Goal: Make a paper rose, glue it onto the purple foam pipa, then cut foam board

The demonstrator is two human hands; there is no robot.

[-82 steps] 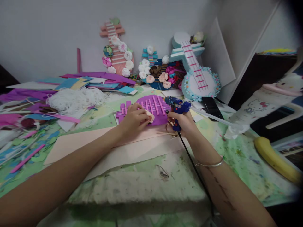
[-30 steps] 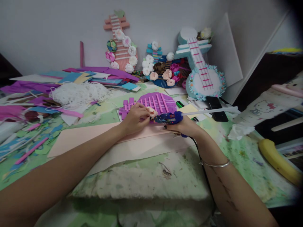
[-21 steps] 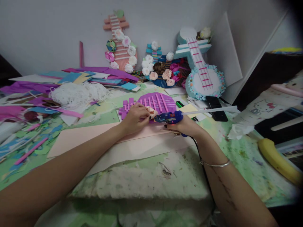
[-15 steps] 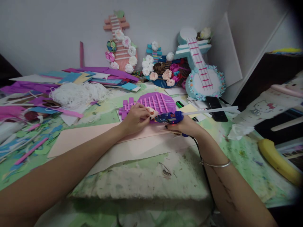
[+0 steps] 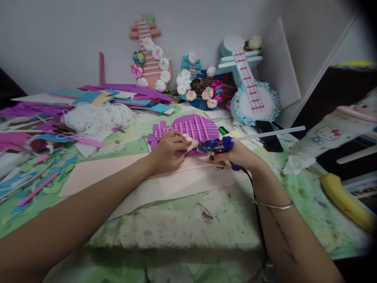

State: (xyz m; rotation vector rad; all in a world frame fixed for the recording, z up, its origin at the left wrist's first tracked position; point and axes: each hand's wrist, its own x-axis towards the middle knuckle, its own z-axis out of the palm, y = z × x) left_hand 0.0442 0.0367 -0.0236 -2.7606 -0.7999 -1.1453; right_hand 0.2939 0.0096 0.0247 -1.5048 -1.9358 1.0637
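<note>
In the head view my left hand (image 5: 169, 151) is closed, its fingers pinching a cream-pink paper flower (image 5: 191, 143). My right hand (image 5: 240, 155) grips a blue hot glue gun (image 5: 216, 145), its nozzle close to the flower's right side. A long translucent glue stick (image 5: 271, 133) sticks out of the gun's back, and a small red light glows on its body. Behind both hands lies a purple toy string instrument (image 5: 188, 125) with pink strips and pale strings, partly covered by my left hand. Pale pink sheets (image 5: 100, 173) lie under my left forearm.
Several decorated craft instruments lean at the back wall, among them a white and light-blue one (image 5: 256, 94). To the left are white string (image 5: 98, 118) and coloured paper scraps. At right lie a phone (image 5: 269, 135), a Hello Kitty cup (image 5: 330, 129) and a banana (image 5: 347, 202).
My right hand has drawn the glue gun slightly to the right, away from the flower, and the rear of the glue stick has risen. More of the flower shows beside my left fingers.
</note>
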